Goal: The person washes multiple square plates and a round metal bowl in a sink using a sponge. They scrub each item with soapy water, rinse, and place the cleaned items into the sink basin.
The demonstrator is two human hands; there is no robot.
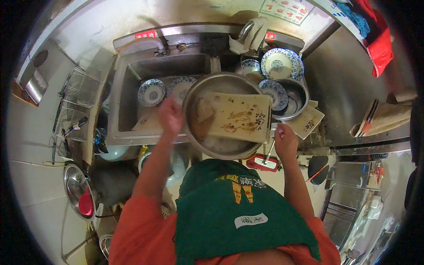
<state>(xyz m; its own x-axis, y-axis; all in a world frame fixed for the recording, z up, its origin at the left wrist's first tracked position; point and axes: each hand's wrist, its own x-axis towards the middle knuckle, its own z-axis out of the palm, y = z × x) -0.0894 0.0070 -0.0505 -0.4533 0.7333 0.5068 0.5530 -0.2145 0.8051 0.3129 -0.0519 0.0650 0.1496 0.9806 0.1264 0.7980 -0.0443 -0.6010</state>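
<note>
A large round metal basin (194, 137) rests across the sink's right side, with cloudy water inside. Over its right half lies a rectangular cream plate (240, 115) with a brown flower pattern. My left hand (172, 117) is beside the basin's left rim, over the sink; motion smears its fingers. My right hand (287, 140) is closed just right of the rectangular plate's edge, and what it grips, if anything, is hidden. Two blue-and-white plates, one small round plate (152, 92) and another plate (182, 87) partly behind the basin, sit in the sink (121, 92).
At right stand a metal pot (300, 99) with a patterned plate (274, 93), stacked plates (278, 64) and a square plate (308, 121). A faucet (161, 48) and cloth (256, 33) are behind. A wire rack (79, 92) hangs at left. Below are a red-and-white mop head (265, 162) and a colander (75, 187).
</note>
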